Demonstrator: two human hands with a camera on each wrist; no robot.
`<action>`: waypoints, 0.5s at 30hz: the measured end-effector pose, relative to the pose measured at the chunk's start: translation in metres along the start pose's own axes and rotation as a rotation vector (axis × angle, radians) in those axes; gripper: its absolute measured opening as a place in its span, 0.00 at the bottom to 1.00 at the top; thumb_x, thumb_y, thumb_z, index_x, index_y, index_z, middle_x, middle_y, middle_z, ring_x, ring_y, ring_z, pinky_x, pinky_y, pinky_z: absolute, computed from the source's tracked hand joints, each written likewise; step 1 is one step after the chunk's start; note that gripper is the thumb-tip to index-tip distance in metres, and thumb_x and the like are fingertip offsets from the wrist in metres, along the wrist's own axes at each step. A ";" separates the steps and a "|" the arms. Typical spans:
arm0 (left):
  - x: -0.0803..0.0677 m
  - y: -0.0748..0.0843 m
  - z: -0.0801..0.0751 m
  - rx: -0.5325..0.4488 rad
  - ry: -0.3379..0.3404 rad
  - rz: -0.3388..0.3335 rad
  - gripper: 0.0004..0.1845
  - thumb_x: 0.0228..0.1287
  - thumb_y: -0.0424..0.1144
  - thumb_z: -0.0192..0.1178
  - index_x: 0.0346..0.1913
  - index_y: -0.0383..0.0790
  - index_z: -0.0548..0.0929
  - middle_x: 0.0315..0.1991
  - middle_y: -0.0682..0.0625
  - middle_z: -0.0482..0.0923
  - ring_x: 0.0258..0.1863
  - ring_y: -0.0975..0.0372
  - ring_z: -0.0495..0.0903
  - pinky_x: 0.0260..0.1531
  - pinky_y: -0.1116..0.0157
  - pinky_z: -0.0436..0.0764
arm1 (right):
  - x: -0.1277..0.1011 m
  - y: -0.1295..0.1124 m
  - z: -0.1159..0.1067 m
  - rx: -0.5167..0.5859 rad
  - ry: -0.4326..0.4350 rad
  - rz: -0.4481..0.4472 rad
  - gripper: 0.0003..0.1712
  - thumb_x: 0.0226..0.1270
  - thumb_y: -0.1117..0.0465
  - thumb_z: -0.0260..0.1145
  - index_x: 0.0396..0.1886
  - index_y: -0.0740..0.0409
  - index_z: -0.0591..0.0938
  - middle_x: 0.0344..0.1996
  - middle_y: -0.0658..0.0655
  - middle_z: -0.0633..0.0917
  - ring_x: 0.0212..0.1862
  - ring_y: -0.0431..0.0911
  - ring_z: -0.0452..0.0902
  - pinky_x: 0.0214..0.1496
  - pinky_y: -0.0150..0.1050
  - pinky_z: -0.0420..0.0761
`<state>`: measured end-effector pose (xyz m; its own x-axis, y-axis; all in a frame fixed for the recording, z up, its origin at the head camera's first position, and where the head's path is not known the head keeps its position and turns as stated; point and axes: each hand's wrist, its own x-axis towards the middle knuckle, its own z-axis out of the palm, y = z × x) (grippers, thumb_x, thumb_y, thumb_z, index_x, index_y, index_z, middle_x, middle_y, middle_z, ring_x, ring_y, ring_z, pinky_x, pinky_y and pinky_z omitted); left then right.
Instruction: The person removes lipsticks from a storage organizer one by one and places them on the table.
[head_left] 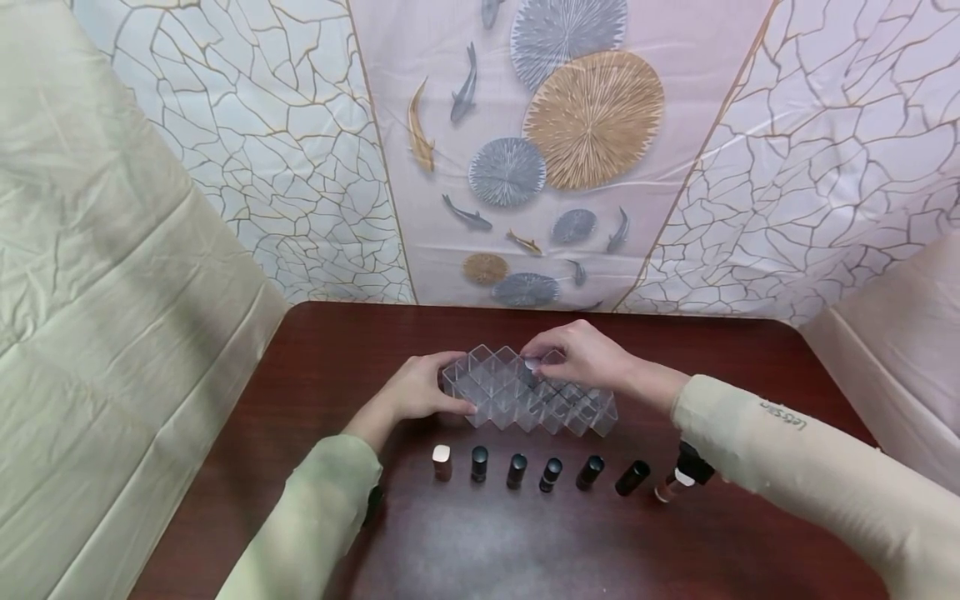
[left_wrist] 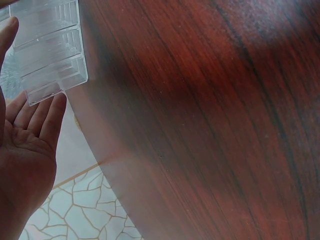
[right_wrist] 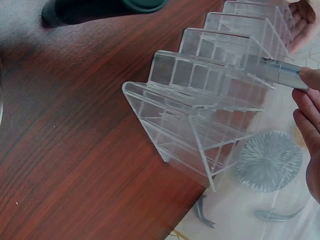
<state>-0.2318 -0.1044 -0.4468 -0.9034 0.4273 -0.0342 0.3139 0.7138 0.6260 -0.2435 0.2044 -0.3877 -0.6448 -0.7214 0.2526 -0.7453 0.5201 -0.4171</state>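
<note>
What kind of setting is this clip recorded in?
Probably a makeshift recording booth, not a real room: printed sheets hang as backdrop, plain cloth drapes the sides, and a dark wooden table holds a clear acrylic organizer.

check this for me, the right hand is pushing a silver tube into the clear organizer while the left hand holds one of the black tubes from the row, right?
Not quite. The left hand holds no tube: in the head view it steadies the end of the clear organizer, and the black tubes stand untouched in their row. The rest holds: the right hand pinches a silver tube at the organizer.
</note>
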 end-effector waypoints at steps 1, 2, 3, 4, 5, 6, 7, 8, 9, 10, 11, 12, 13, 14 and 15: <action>0.000 0.000 0.000 0.001 0.000 0.002 0.50 0.49 0.58 0.84 0.75 0.44 0.77 0.60 0.47 0.86 0.52 0.57 0.82 0.59 0.53 0.82 | 0.000 -0.001 -0.002 0.000 0.006 -0.003 0.14 0.65 0.68 0.78 0.50 0.59 0.92 0.45 0.52 0.93 0.43 0.47 0.91 0.45 0.49 0.88; 0.000 0.000 0.000 0.001 0.000 0.004 0.50 0.49 0.58 0.84 0.75 0.43 0.77 0.60 0.47 0.86 0.52 0.57 0.82 0.59 0.53 0.82 | 0.000 -0.002 -0.004 0.005 0.008 -0.002 0.14 0.65 0.68 0.78 0.50 0.59 0.92 0.45 0.52 0.93 0.43 0.47 0.91 0.45 0.50 0.89; 0.000 0.000 0.001 0.002 0.000 0.006 0.51 0.49 0.58 0.84 0.75 0.43 0.77 0.60 0.47 0.86 0.52 0.57 0.82 0.59 0.53 0.82 | 0.000 -0.003 -0.006 0.002 0.010 0.001 0.14 0.65 0.68 0.78 0.50 0.58 0.92 0.45 0.51 0.93 0.43 0.47 0.91 0.45 0.49 0.88; 0.000 -0.001 0.001 0.002 -0.001 0.005 0.51 0.49 0.58 0.84 0.76 0.44 0.77 0.60 0.47 0.86 0.51 0.57 0.82 0.58 0.54 0.82 | 0.000 -0.005 -0.009 0.002 0.011 0.007 0.14 0.65 0.68 0.78 0.51 0.58 0.92 0.46 0.51 0.93 0.43 0.46 0.91 0.45 0.47 0.88; 0.001 -0.001 0.001 0.005 -0.002 0.004 0.51 0.49 0.58 0.84 0.76 0.44 0.77 0.60 0.47 0.86 0.51 0.57 0.82 0.58 0.54 0.82 | 0.000 -0.006 -0.011 0.000 0.013 0.012 0.14 0.65 0.68 0.78 0.51 0.57 0.92 0.46 0.51 0.93 0.44 0.46 0.91 0.46 0.46 0.88; 0.001 -0.001 0.001 0.003 -0.004 0.001 0.51 0.49 0.58 0.84 0.76 0.44 0.77 0.59 0.47 0.86 0.51 0.57 0.82 0.58 0.54 0.82 | 0.000 -0.007 -0.013 -0.002 0.013 0.021 0.15 0.66 0.67 0.78 0.51 0.56 0.92 0.47 0.50 0.93 0.45 0.45 0.91 0.47 0.46 0.88; 0.001 -0.002 0.001 0.003 -0.006 -0.002 0.51 0.49 0.58 0.84 0.76 0.44 0.77 0.59 0.47 0.86 0.51 0.57 0.82 0.58 0.54 0.82 | 0.000 -0.008 -0.015 -0.002 0.012 0.032 0.15 0.66 0.67 0.78 0.52 0.55 0.92 0.47 0.50 0.93 0.46 0.44 0.91 0.48 0.46 0.88; 0.001 -0.002 0.001 0.003 -0.008 -0.006 0.51 0.49 0.58 0.84 0.76 0.45 0.76 0.60 0.47 0.86 0.51 0.57 0.82 0.58 0.54 0.81 | 0.000 -0.009 -0.017 -0.004 0.009 0.046 0.16 0.66 0.66 0.78 0.53 0.54 0.92 0.47 0.49 0.93 0.47 0.43 0.91 0.48 0.45 0.88; 0.001 -0.002 0.001 0.003 -0.009 -0.009 0.51 0.49 0.58 0.84 0.76 0.45 0.76 0.60 0.47 0.86 0.51 0.57 0.82 0.58 0.54 0.81 | -0.001 -0.011 -0.019 -0.009 0.011 0.057 0.16 0.66 0.65 0.79 0.53 0.53 0.92 0.48 0.49 0.93 0.48 0.43 0.90 0.49 0.44 0.88; 0.001 -0.002 0.001 0.003 -0.011 -0.012 0.51 0.49 0.58 0.84 0.77 0.45 0.76 0.60 0.48 0.86 0.52 0.57 0.82 0.59 0.54 0.81 | -0.001 -0.012 -0.021 -0.006 0.012 0.068 0.17 0.66 0.65 0.79 0.54 0.53 0.92 0.48 0.48 0.93 0.49 0.43 0.90 0.51 0.46 0.88; 0.001 -0.003 0.001 0.003 -0.011 -0.012 0.51 0.49 0.58 0.84 0.77 0.45 0.76 0.60 0.48 0.86 0.52 0.57 0.82 0.59 0.54 0.81 | -0.002 -0.013 -0.022 -0.004 0.015 0.077 0.17 0.66 0.64 0.79 0.54 0.53 0.92 0.48 0.48 0.93 0.49 0.43 0.90 0.51 0.47 0.88; 0.001 -0.003 0.001 0.002 -0.012 -0.012 0.51 0.50 0.58 0.84 0.77 0.45 0.76 0.60 0.48 0.85 0.52 0.57 0.82 0.59 0.54 0.81 | -0.003 -0.014 -0.024 -0.004 0.018 0.088 0.17 0.66 0.63 0.79 0.54 0.53 0.92 0.47 0.48 0.93 0.50 0.43 0.90 0.52 0.47 0.88; 0.001 -0.003 0.001 0.003 -0.011 -0.009 0.51 0.50 0.58 0.84 0.77 0.45 0.76 0.61 0.48 0.85 0.53 0.57 0.82 0.60 0.54 0.81 | -0.003 -0.015 -0.026 -0.001 0.021 0.098 0.17 0.66 0.63 0.79 0.54 0.53 0.92 0.47 0.47 0.93 0.50 0.43 0.90 0.53 0.48 0.88; 0.001 -0.003 0.001 0.004 -0.011 -0.007 0.51 0.49 0.58 0.84 0.77 0.45 0.76 0.61 0.47 0.85 0.53 0.57 0.82 0.60 0.54 0.81 | -0.004 -0.016 -0.027 0.001 0.024 0.107 0.17 0.66 0.62 0.80 0.54 0.53 0.92 0.47 0.47 0.93 0.50 0.43 0.90 0.53 0.48 0.88; 0.001 -0.003 0.001 0.004 -0.011 -0.005 0.51 0.49 0.58 0.84 0.76 0.45 0.76 0.61 0.47 0.85 0.53 0.57 0.82 0.60 0.54 0.81 | -0.005 -0.017 -0.029 0.003 0.028 0.117 0.17 0.65 0.62 0.80 0.54 0.53 0.92 0.46 0.47 0.93 0.50 0.43 0.90 0.52 0.48 0.88</action>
<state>-0.2338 -0.1055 -0.4498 -0.9018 0.4296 -0.0463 0.3103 0.7186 0.6223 -0.2326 0.2126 -0.3568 -0.7319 -0.6426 0.2266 -0.6642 0.5988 -0.4475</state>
